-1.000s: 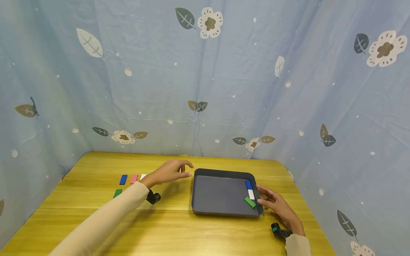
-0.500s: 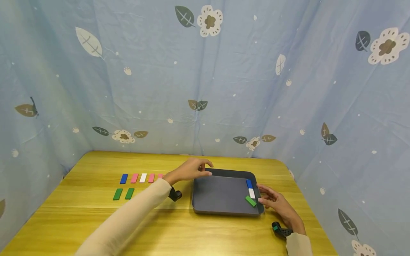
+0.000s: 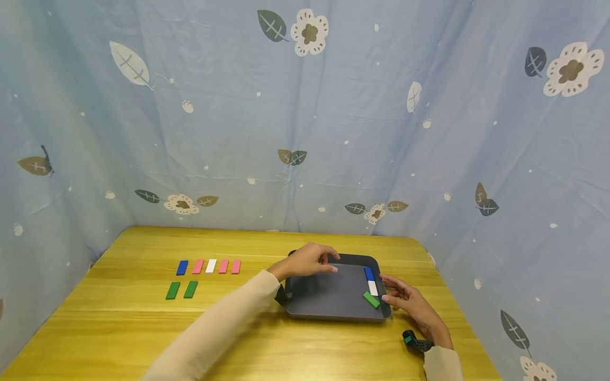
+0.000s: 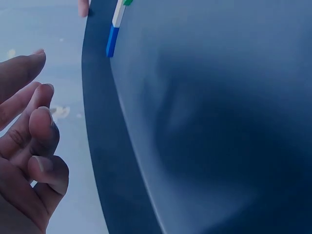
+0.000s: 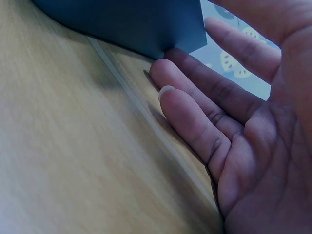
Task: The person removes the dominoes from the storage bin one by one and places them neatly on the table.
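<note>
Tray (image 3: 324, 301): dark grey
Blocks inside (image 3: 373, 288): blue, white, green
Blocks outside (image 3: 211, 265): blue, pink, white, green
Curtain (image 3: 229, 127): pale blue, flowered

Seven blocks (image 3: 211, 265) lie left of the tray (image 3: 324, 303), three more inside it.

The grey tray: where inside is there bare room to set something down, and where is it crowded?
The grey tray is bare between the left hand and its near wall, left of the green block. Its right side is crowded: that block, a white block and a blue block lie near the right hand.
</note>
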`<state>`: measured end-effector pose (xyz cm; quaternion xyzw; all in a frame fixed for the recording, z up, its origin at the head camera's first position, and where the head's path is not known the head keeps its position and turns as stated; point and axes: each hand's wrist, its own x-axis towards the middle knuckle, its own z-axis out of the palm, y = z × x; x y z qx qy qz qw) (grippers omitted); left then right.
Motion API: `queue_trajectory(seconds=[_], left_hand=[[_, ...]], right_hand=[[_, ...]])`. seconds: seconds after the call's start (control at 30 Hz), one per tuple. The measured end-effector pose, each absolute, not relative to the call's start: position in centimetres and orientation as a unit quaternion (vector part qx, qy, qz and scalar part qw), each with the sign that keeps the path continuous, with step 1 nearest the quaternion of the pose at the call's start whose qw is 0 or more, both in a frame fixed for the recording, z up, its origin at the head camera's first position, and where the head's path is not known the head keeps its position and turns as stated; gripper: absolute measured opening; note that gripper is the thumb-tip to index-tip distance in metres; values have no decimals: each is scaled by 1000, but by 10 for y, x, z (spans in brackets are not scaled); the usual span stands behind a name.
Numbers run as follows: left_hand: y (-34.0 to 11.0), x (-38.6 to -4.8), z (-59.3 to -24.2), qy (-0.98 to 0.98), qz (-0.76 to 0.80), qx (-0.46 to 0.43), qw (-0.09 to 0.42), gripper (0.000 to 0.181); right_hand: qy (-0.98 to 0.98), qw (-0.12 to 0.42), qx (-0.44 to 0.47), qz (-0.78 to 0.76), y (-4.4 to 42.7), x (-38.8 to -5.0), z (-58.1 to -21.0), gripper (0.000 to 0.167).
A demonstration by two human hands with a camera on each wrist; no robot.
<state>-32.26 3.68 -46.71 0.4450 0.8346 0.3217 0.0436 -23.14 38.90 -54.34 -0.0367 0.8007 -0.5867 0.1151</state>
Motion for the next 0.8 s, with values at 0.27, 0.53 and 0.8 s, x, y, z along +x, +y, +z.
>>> queue_trajectory(seconds=[0.27,0.53,0.8], left_hand=[[64,-322,-476,830,322,451,66,31],[85,-323,-488,826,309,464,81,36],[102,-317,-495,821,297,470,134,39]], right_hand=[[797,116,-28,-592,389,-233,-544,62],[802,116,-27,-586,389,-237,-541,63],[800,123,-43,-586,391,-235,-544,62]])
